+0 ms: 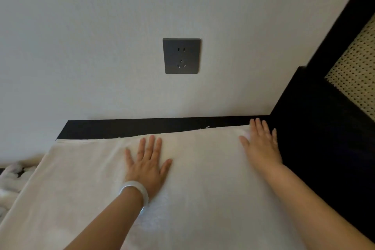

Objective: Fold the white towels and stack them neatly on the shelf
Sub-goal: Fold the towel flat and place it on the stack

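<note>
A white towel [203, 178] lies spread flat over a dark surface [142, 127] against the wall. My left hand [149, 163], with a pale bangle on its wrist, rests flat on the towel's middle, fingers straight and spread. My right hand [260, 144] presses flat on the towel's far right corner, fingers straight, beside the dark side panel. Neither hand grips the cloth.
A dark wall socket [181, 56] sits on the white wall above. A black frame with a woven cane panel [357, 79] rises at the right. More crumpled white towels [12, 180] lie at the lower left.
</note>
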The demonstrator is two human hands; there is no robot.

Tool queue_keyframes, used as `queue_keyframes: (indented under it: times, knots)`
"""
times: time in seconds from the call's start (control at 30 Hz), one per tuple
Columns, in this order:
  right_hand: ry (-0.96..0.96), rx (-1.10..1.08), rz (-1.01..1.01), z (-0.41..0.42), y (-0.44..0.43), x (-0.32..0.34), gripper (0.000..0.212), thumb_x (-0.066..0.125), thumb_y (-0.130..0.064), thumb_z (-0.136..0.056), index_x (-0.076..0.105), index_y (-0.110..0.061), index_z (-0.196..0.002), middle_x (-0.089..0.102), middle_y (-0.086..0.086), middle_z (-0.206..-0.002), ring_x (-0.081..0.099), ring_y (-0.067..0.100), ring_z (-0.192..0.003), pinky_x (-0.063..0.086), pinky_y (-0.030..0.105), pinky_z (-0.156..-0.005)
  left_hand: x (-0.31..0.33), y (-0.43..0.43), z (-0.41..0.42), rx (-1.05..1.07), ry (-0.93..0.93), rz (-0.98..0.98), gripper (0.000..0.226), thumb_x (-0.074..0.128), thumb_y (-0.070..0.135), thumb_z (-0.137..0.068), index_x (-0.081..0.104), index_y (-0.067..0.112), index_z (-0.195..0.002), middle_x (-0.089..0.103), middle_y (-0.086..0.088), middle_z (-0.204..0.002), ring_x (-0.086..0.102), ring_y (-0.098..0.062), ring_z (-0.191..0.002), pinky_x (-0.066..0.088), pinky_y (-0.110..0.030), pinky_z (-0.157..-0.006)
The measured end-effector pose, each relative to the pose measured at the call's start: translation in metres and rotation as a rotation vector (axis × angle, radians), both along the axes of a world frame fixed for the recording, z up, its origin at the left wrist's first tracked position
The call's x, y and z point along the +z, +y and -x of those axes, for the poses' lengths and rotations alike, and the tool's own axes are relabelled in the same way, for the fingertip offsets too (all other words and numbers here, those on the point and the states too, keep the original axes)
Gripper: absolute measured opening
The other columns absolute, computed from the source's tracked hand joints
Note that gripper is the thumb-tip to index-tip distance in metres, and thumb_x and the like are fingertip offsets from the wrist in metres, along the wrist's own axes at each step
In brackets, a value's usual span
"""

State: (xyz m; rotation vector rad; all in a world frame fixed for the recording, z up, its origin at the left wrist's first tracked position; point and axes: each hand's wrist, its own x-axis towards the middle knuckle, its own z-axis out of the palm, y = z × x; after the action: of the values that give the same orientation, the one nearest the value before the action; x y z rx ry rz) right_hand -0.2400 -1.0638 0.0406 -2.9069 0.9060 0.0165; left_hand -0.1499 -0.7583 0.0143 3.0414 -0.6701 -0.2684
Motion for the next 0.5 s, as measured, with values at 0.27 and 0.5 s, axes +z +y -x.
queue_keyframes:
  times: [0.27, 0.5]
  knots:
    - [-0.018, 0.212, -0.089, 0.128, 0.058, -0.025, 0.073, -0.003, -0.064, -0.092, -0.005, -0.027, -0.155, -0.011, -0.009, -0.162, -0.012, 0.005, -0.149, -0.007, 0.033, -0.122, -0.005, -0.003, 0.081, -0.115, 0.001, 0.062, 0.067, 0.002, 0.058, -0.097, 0.028, 0.030, -0.152, 0.028, 0.002, -0.159, 0.021, -0.021, -0.146, 0.010, -0.057, -0.111]
    - [-0.071, 0.017, -0.101, 0.163, 0.067, 0.006, 0.069, 0.009, -0.057, -0.099, -0.012, -0.021, -0.154, -0.018, -0.007, -0.160, -0.020, 0.008, -0.147, -0.012, 0.031, -0.121, 0.008, -0.017, 0.105, -0.135, -0.025, 0.063, 0.090, -0.035, 0.069, -0.069, -0.018, 0.033, -0.150, -0.020, 0.006, -0.159, -0.018, -0.021, -0.147, -0.012, -0.055, -0.115]
